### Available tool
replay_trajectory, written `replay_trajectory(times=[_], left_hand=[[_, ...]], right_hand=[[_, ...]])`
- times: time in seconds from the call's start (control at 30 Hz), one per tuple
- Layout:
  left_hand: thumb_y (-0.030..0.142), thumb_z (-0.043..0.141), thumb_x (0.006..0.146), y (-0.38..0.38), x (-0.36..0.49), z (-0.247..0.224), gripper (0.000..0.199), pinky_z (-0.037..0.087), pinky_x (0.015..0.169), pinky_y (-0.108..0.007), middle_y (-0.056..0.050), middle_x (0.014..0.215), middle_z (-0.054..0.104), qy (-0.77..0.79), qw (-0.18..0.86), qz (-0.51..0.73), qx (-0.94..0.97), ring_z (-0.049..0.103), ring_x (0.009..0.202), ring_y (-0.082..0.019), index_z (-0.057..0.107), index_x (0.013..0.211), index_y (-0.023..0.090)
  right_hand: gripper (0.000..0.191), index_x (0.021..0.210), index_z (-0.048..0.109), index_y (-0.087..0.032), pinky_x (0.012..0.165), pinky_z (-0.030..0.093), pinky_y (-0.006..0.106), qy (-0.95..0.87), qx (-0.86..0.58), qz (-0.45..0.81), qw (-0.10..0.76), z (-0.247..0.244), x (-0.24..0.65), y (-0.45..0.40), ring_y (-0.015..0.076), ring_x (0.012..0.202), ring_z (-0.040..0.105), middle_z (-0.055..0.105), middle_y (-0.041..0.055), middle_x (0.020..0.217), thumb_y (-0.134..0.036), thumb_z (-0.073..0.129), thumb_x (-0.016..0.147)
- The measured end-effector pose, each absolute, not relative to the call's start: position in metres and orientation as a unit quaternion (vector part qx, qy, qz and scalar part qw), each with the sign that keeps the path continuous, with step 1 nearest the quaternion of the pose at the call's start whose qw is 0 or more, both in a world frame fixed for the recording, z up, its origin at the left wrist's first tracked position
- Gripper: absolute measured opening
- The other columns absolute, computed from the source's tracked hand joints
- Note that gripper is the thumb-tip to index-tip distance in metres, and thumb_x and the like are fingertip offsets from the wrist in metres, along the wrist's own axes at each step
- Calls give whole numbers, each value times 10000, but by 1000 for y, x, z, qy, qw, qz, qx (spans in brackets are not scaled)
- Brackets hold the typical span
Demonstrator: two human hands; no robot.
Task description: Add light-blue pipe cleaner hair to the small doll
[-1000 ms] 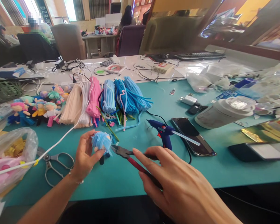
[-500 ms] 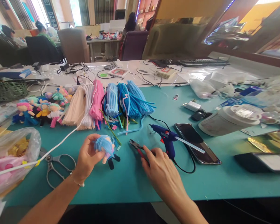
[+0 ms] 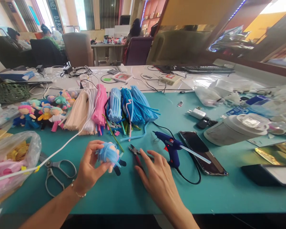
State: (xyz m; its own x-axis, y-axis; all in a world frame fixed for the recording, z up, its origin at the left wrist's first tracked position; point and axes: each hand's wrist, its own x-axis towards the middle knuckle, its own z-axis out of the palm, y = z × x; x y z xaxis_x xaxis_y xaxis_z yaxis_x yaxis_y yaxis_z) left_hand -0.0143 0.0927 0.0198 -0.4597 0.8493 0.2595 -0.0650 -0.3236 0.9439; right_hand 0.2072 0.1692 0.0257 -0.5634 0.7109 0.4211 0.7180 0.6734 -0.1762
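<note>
Away from the small, blue-haired doll (image 3: 107, 153), the red-handled metal pliers (image 3: 135, 150) now lie on the teal counter (image 3: 109, 197), the right hand (image 3: 158, 175) loosened.

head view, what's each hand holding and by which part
The left hand holds the doll by its blue-haired head. The right hand is over the pliers; whether it grips their handles cannot be told.

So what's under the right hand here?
The pliers lie partly under the right hand: their metal head and part of a red handle show past it. The rest of the handles is covered, as is whatever part of the teal surface lies beneath the palm.
</note>
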Motion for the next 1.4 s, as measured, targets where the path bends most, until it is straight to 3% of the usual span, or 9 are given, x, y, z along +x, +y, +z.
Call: replay_trajectory(times=[0.13, 0.3, 0.43, 0.53, 0.73, 0.83, 1.03, 1.23, 1.4], left_hand=[[182, 875, 635, 98, -18, 18, 419, 552, 830, -324, -59, 1121, 633, 471, 366, 725, 344, 665, 1029, -228, 627, 969, 229], [224, 897, 572, 111, -24, 21, 460, 535, 764, -285, 22, 862, 668, 452, 427, 757, 199, 661, 802, -150, 593, 917, 213], [223, 895, 538, 118, -24, 25, 481, 523, 709, -274, 45, 782, 662, 434, 442, 776, 120, 640, 719, -129, 582, 903, 204], [194, 890, 537, 117, -21, 27, 475, 517, 697, -275, 46, 772, 661, 436, 458, 767, 106, 636, 707, -127, 590, 906, 198], [328, 890, 617, 111, -17, 29, 405, 526, 689, -295, 14, 768, 674, 415, 518, 740, 113, 616, 665, -127, 636, 897, 183], [419, 899, 612, 110, -19, 30, 422, 547, 683, -321, 2, 755, 681, 420, 545, 718, 104, 626, 648, -140, 635, 836, 179], [382, 937, 571, 107, -20, 32, 443, 539, 665, -295, 1, 725, 691, 460, 548, 688, 121, 652, 665, -153, 637, 821, 172], [351, 943, 562, 105, -21, 31, 577, 523, 663, -285, -3, 807, 714, 462, 564, 670, 142, 665, 704, -161, 641, 1032, 212], [339, 939, 558, 103, -23, 30, 573, 522, 681, -297, -22, 840, 721, 466, 575, 653, 160, 683, 742, -183, 645, 1034, 216]], right_hand=[[378, 1338, 547, -183, 899, 587, 401, -883, -323, 207, 271, 53, 187, 167, 257, 1117, 651, 610, 146, 1232, -260, 542, 968], [690, 1419, 463, -182, 1014, 522, 485, -861, -262, 363, 241, 62, 149, 188, 292, 1208, 616, 611, 155, 1301, -285, 751, 800], [689, 1388, 515, -180, 918, 564, 459, -826, -273, 438, 226, 55, 129, 207, 260, 1016, 694, 687, 115, 1155, -284, 776, 759], [532, 1272, 623, -178, 823, 587, 401, -792, -291, 478, 245, 52, 127, 213, 221, 880, 710, 708, 69, 1019, -223, 736, 754], [396, 1095, 726, -201, 874, 573, 425, -745, -310, 521, 279, 57, 142, 220, 261, 970, 702, 742, 60, 982, -243, 767, 703], [417, 1098, 728, -194, 815, 586, 396, -723, -318, 550, 271, 60, 145, 222, 235, 883, 710, 725, 45, 933, -246, 765, 685], [563, 1159, 680, -191, 658, 579, 341, -643, -323, 626, 300, 55, 143, 227, 192, 723, 690, 722, 36, 871, -299, 813, 623], [661, 1320, 604, -207, 737, 580, 371, -654, -329, 606, 312, 54, 147, 228, 197, 776, 692, 731, 35, 881, -311, 801, 698], [700, 1371, 561, -220, 689, 566, 337, -631, -335, 617, 330, 52, 144, 222, 185, 760, 670, 691, 10, 850, -352, 792, 724]])
